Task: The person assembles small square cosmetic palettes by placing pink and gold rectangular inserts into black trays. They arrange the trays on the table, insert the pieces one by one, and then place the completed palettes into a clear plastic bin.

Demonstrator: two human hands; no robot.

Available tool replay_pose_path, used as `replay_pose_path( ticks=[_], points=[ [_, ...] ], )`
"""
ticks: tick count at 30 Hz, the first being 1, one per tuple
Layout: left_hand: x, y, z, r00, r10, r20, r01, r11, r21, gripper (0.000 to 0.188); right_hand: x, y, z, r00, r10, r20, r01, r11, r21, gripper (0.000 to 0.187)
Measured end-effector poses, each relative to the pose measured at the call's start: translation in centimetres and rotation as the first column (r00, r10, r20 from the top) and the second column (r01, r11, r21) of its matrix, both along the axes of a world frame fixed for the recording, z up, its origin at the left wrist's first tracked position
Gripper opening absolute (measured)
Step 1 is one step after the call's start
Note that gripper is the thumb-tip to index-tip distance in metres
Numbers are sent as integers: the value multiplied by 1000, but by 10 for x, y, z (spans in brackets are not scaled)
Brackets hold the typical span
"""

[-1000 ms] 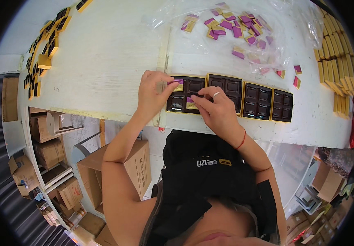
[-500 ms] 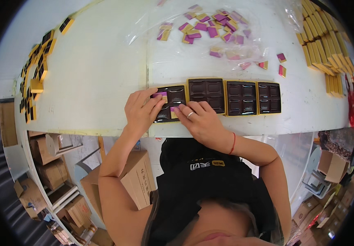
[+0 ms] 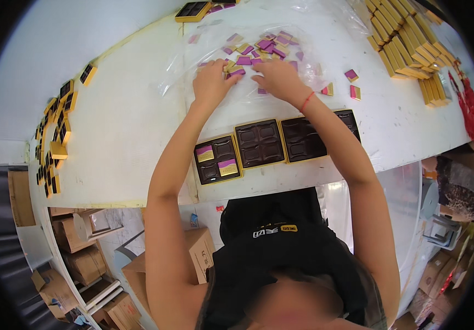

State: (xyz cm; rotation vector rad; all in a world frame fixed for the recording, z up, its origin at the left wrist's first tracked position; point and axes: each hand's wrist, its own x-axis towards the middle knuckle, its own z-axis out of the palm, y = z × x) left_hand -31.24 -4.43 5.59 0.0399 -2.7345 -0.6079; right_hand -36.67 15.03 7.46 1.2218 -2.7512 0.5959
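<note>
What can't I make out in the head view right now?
Head view, all items:
Two right-end trays: the right forearm hides some compartments.
Whether the left hand or right hand grips any purple-and-gold packets: the hands cover the contact.
Far-left pile of trays: too small and overlapped to count.
Top-edge packets: cut off by the frame.

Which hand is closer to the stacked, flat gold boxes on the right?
Right. The right hand is left of the stacked, flat gold boxes; the left hand is farther left.
</note>
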Motion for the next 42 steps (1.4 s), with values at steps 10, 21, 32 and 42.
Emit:
replay_pose_path(
  ticks=[10,21,32,42],
  points=[
    [30,-25,0,994,-104,42,76,899,431,16,-32,-46,-33,998,-62,0,61,984,-166,16],
    [114,13,31,934,-347,-83,206,332,921,26,78,50,37,572,502,649,151,713,-685,23],
    [125,42,22,907,-343,243,-43,498,866,17,137,82,6,702,303,644,210,777,-594,23],
    [133,34,25,923,-332,195,174,811,559,23,142,90,16,737,259,625,245,758,-604,27]
  ],
)
